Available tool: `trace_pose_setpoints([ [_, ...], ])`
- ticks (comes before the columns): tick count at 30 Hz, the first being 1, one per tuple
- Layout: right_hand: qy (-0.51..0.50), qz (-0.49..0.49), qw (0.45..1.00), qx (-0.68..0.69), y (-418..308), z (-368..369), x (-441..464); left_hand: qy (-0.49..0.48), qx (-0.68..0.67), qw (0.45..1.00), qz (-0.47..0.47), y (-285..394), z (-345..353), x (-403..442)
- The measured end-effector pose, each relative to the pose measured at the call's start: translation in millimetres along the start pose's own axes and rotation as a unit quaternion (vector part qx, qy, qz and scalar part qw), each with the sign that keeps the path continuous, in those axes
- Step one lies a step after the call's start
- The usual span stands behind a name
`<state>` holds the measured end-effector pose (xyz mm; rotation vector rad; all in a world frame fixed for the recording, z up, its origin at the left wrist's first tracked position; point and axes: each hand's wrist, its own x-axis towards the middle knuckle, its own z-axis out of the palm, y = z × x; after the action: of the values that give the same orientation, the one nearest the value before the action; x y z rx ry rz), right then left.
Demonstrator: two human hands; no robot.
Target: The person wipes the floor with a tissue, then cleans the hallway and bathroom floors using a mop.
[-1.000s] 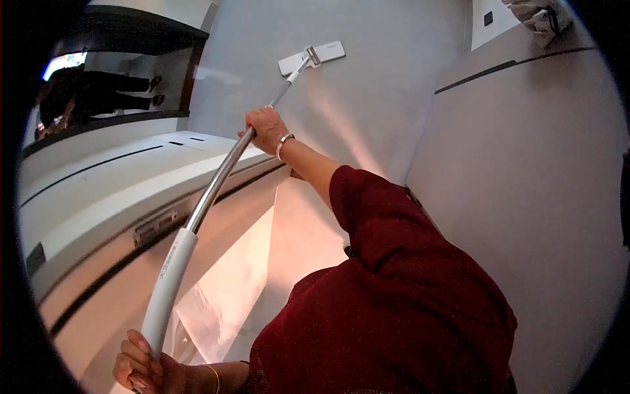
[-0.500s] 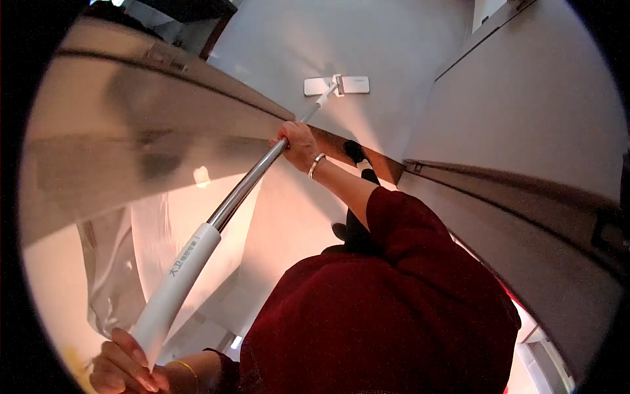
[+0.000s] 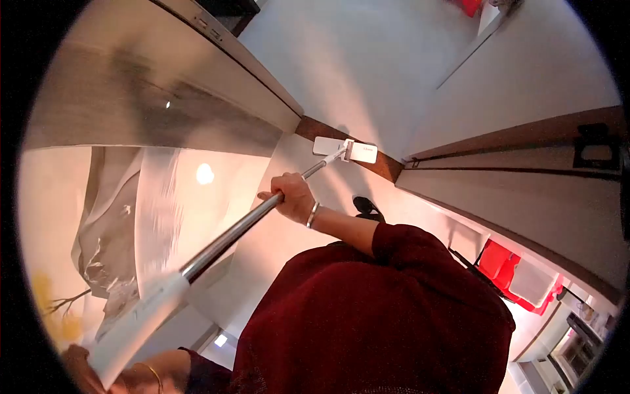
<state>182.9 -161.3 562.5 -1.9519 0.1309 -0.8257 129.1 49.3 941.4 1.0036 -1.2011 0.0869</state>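
Observation:
A flat mop with a steel pole (image 3: 233,238) runs diagonally across the view. Its white rectangular head (image 3: 363,152) lies over the brown threshold strip (image 3: 319,129) of a doorway. My right hand (image 3: 293,197), with a silver bracelet at the wrist, is wrapped round the middle of the pole. At the lower left, my left hand (image 3: 121,375) is closed on the end of the white handle grip (image 3: 141,318); it is partly cut off by the dark edge of the picture, and a thin gold bracelet shows on that wrist.
A door frame (image 3: 289,108) stands left of the threshold, and a door panel (image 3: 525,154) is on the right. Pale floor (image 3: 315,59) stretches beyond. Grey draped fabric (image 3: 108,223) hangs at left. A red chair (image 3: 502,266) stands at lower right. My shoe (image 3: 366,207) is behind the mop head.
The mop head has come back toward me, from the floor beyond the doorway onto the threshold. Both hands keep hold of the mop. My view has shifted, bringing the red chair into sight.

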Motion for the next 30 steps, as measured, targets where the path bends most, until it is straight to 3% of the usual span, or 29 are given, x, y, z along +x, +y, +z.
trace_pose_setpoints([
  [2,-0.035,-0.005,0.999,0.021,-10,-17,-1,-0.042,-0.011,0.999,-0.007,-1,10,8],
  [5,-0.010,-0.041,0.999,0.024,8,-34,23,-0.026,-0.011,1.000,-0.009,-25,21,18],
  [10,0.087,-0.077,0.993,0.005,98,-56,129,0.073,-0.026,0.997,-0.018,-89,9,32],
  [11,0.107,-0.106,0.989,-0.011,119,-59,145,0.106,-0.061,0.992,-0.029,-101,3,29],
  [13,0.094,-0.066,0.993,-0.014,149,-74,166,0.172,-0.165,0.970,-0.051,-129,0,23],
  [14,0.099,-0.045,0.994,-0.021,176,-71,172,0.221,0.056,0.973,-0.021,-161,37,25],
  [15,0.106,-0.024,0.994,-0.028,203,-70,175,0.286,0.277,0.917,-0.020,-194,74,28],
  [16,0.102,-0.013,0.993,-0.055,222,-88,174,0.169,0.214,0.960,-0.054,-222,71,22],
  [17,0.085,-0.001,0.994,-0.063,250,-81,178,0.055,0.151,0.982,-0.101,-247,69,17],
  [18,0.067,0.003,0.994,-0.089,258,-93,179,0.052,0.192,0.974,-0.111,-261,81,17],
  [21,-0.036,-0.046,0.989,-0.137,280,-93,168,0.080,0.049,0.983,-0.156,-290,96,-3],
  [25,-0.139,0.017,0.977,-0.159,282,-80,157,0.134,0.139,0.961,-0.197,-279,95,-5],
  [30,-0.217,0.011,0.960,-0.174,255,-88,151,0.195,0.181,0.940,-0.211,-243,115,10],
])
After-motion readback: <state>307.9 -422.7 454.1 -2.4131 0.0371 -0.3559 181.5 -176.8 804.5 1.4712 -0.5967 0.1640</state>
